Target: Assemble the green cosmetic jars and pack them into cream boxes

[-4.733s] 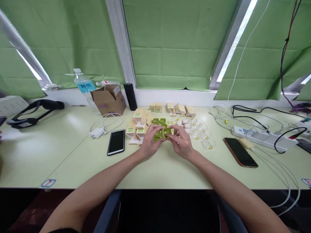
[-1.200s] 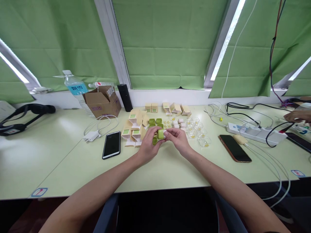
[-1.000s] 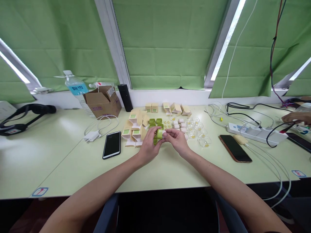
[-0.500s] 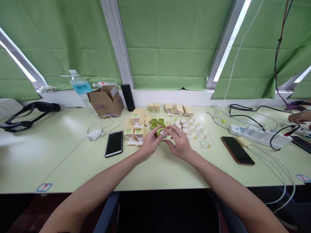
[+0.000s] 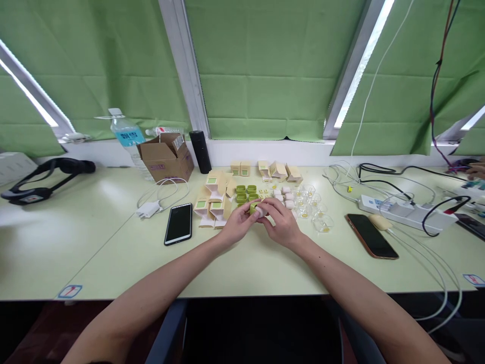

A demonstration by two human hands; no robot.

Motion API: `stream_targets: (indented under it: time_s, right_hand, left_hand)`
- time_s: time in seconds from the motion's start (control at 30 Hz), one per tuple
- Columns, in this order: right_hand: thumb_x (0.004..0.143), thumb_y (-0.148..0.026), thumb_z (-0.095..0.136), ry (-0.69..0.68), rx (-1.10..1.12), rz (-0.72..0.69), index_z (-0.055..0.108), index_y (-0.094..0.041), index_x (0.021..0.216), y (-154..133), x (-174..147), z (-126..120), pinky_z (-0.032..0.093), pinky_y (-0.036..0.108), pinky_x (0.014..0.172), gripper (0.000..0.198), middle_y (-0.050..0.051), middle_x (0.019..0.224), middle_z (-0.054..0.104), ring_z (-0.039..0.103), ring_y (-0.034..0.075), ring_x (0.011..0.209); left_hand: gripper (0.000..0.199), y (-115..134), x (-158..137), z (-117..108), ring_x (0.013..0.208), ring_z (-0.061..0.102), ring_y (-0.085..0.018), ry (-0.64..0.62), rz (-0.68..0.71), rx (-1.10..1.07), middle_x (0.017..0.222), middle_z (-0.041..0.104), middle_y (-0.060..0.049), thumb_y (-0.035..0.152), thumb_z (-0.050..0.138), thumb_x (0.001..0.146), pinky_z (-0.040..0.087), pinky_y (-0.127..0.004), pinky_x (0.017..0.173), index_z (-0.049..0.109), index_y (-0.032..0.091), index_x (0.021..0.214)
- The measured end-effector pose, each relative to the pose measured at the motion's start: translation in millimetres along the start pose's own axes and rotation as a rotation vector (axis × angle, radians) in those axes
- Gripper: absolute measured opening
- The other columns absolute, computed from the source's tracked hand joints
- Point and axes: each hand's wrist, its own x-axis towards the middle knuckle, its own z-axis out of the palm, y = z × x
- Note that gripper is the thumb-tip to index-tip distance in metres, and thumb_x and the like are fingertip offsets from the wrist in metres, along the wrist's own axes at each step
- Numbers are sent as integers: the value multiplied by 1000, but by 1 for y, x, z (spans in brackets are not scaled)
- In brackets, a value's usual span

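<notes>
Over the middle of the table, my left hand (image 5: 237, 225) is closed around a small green cup (image 5: 252, 208). A rounded white piece (image 5: 261, 212) sits at the cup's right side, and the fingers of my right hand (image 5: 282, 223) are closed on it. Fingers partly hide both parts. Just beyond are several matching green cups (image 5: 241, 189) and a group of white rounded pieces (image 5: 288, 196). Tiny yellow-green bits (image 5: 264, 192) lie between them. Clear plastic covers (image 5: 323, 223) are spread to the right, and opened cream cartons (image 5: 215, 187) stand to the left.
A black phone (image 5: 178, 224) and white charger (image 5: 148, 209) lie left, before a cardboard box (image 5: 166, 159) and black cylinder (image 5: 200, 152). Rightward are another phone (image 5: 371, 236), a power strip (image 5: 407, 210) and loose cables. Another person's hand (image 5: 476, 171) is at the far right edge.
My right fingers have closed in on the white piece, where they were spread apart before. Both hands, with the green cup, appear slightly farther right.
</notes>
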Motion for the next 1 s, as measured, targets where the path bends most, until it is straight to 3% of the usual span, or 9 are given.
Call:
stream_targets:
  time_s: [0.27, 0.47, 0.73, 1.0]
  right_hand:
    - [98, -11, 53, 16, -32, -38, 62, -19, 127, 0, 0, 0, 65, 36, 77, 32, 14, 112, 69, 71, 25, 104]
    - [100, -11, 54, 50, -69, -66, 66, -19, 121, -1, 0, 1, 63, 32, 72, 26, 13, 109, 71, 72, 21, 96]
    - [100, -12, 55, 25, -152, -128, 66, -17, 123, -3, 0, 0, 58, 28, 65, 25, 11, 100, 72, 71, 18, 80]
    - [99, -10, 56, 40, -255, -193, 63, -14, 124, -7, 0, 0, 55, 28, 63, 27, 12, 97, 74, 71, 19, 80]
  left_hand:
    - [65, -2, 0, -1, 127, 65, -33, 9, 4, -70, 139, 66, -16, 52, 78, 86, 52, -49, 111, 64, 16, 139]
    - [56, 3, -1, -1, 132, 61, -31, -54, 45, -85, 138, 67, -16, 47, 76, 90, 48, -46, 115, 65, 18, 137]
    - [63, 0, -2, 2, 132, 60, -31, -7, 93, 25, 137, 66, -16, 57, 72, 91, 44, -48, 118, 61, 18, 139]
    - [65, -6, -4, 5, 109, 66, -24, 40, 105, 60, 115, 70, -12, 61, 68, 92, 54, -38, 99, 56, 17, 138]
